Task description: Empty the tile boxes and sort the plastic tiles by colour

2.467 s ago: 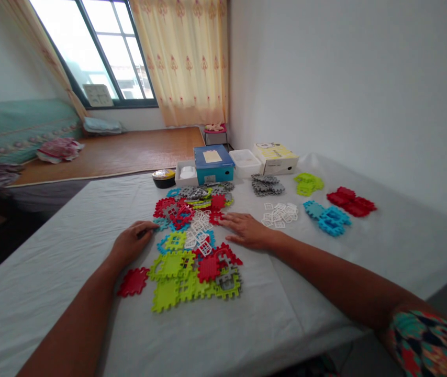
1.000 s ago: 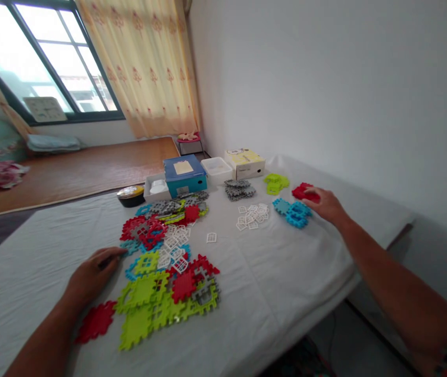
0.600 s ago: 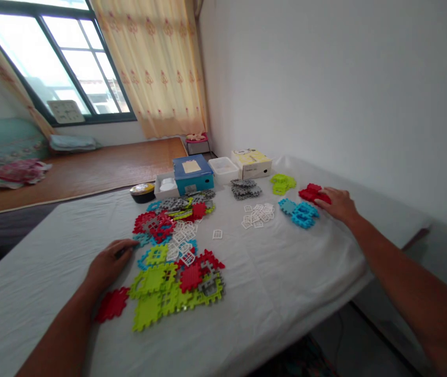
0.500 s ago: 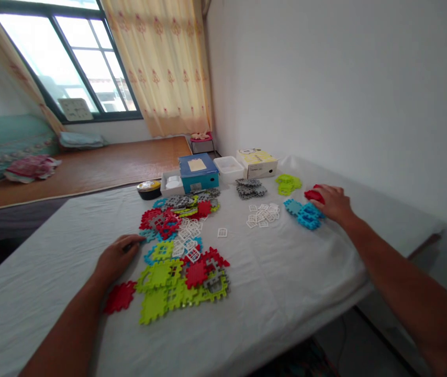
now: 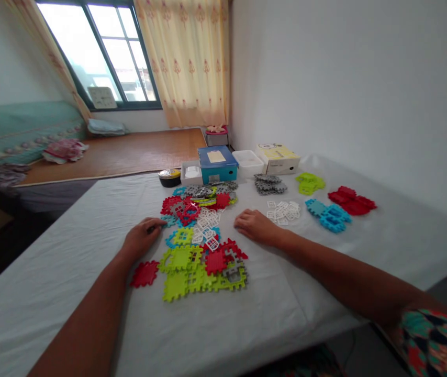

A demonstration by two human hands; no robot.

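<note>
On the left of the mixed pile of interlocking plastic plates, my left hand [image 5: 143, 238] rests on the cloth. Its fingers are loosely curled, a dark gap showing beside the thumb, and its fingertips reach a light-blue plate [image 5: 168, 221]. My right hand [image 5: 255, 225] is closed and low on the cloth, between the pile and several small white window frames [image 5: 283, 211]; whatever its fingertips hold is hidden. Lime-green plates [image 5: 184, 272], a red plate [image 5: 215, 262] and white window frames [image 5: 207, 225] overlap in the pile. A separate red plate [image 5: 145, 274] lies near my left forearm.
Sorted groups stand to the right: grey plates [image 5: 269, 184], lime-green plates [image 5: 310, 183], blue plates [image 5: 330, 215] and red plates [image 5: 351, 200]. Along the back are a blue box [image 5: 218, 165], a white plastic tub [image 5: 248, 164], a yellow-and-white box [image 5: 278, 158] and a round black tin [image 5: 169, 178].
My right hand has let go of the red plates at the far right and moved left, beside the pile, where it covers the lone white window frame's spot. The view has shifted; my left hand stays put.
</note>
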